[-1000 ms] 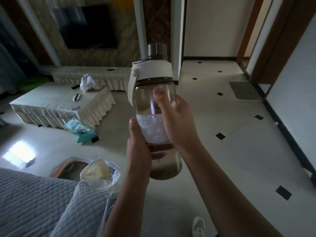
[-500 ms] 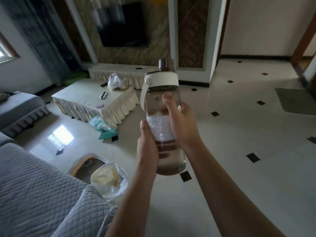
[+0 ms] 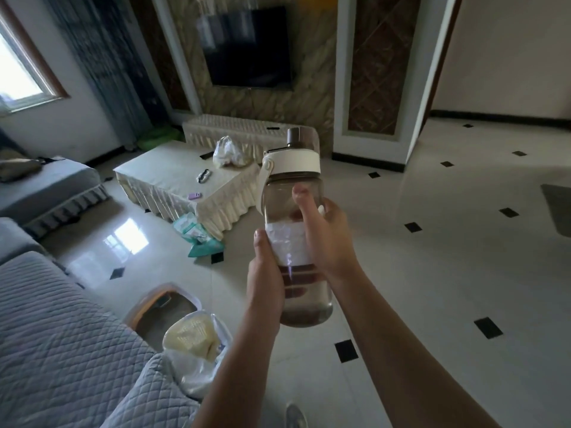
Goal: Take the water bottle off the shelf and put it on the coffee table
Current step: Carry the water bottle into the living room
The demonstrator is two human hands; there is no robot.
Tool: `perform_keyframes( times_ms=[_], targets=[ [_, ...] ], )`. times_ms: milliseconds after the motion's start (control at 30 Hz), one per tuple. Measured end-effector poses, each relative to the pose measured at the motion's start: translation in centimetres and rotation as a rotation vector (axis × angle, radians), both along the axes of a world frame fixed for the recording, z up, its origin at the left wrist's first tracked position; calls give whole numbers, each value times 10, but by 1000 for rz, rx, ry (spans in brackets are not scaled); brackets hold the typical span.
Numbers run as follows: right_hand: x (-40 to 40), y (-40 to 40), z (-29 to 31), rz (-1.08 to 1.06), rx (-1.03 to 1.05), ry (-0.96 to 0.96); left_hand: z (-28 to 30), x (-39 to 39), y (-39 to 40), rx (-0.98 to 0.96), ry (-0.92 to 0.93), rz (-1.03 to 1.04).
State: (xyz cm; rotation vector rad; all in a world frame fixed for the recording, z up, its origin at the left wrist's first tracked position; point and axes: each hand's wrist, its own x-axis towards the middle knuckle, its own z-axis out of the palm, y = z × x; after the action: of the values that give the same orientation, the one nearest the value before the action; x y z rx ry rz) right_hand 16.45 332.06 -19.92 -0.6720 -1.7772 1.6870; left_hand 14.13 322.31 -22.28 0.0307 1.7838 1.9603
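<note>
I hold a clear water bottle (image 3: 292,193) with a white lid, metal cap and white label upright in front of me, above the tiled floor. My left hand (image 3: 265,273) grips its lower left side and my right hand (image 3: 327,239) wraps its right side, thumb across the front. Further off to the left stands the coffee table (image 3: 173,174), covered with a cream cloth with a pleated skirt. The shelf is not in view.
On the coffee table lie a white plastic bag (image 3: 228,152), a dark small object (image 3: 204,175) and a purple item (image 3: 194,196). A teal packet (image 3: 197,239) lies on the floor by the table. A grey quilted sofa (image 3: 61,350) and a bagged bin (image 3: 194,338) are at lower left.
The view has swung left and forward: the coffee table and TV wall moved toward the centre and look closer. Both hands keep the same hold on the bottle.
</note>
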Motion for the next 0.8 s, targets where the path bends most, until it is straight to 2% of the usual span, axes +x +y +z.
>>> perform_keyframes(
  times_ms=[333, 567, 800],
  targets=[
    [-155, 46, 15, -10, 101, 87, 2, -153, 51, 149, 4, -5],
    [-225, 59, 17, 17, 107, 60, 0, -226, 64, 122, -7, 22],
    [-302, 73, 1, 111, 59, 27, -13, -290, 76, 69, -29, 157]
  ],
)
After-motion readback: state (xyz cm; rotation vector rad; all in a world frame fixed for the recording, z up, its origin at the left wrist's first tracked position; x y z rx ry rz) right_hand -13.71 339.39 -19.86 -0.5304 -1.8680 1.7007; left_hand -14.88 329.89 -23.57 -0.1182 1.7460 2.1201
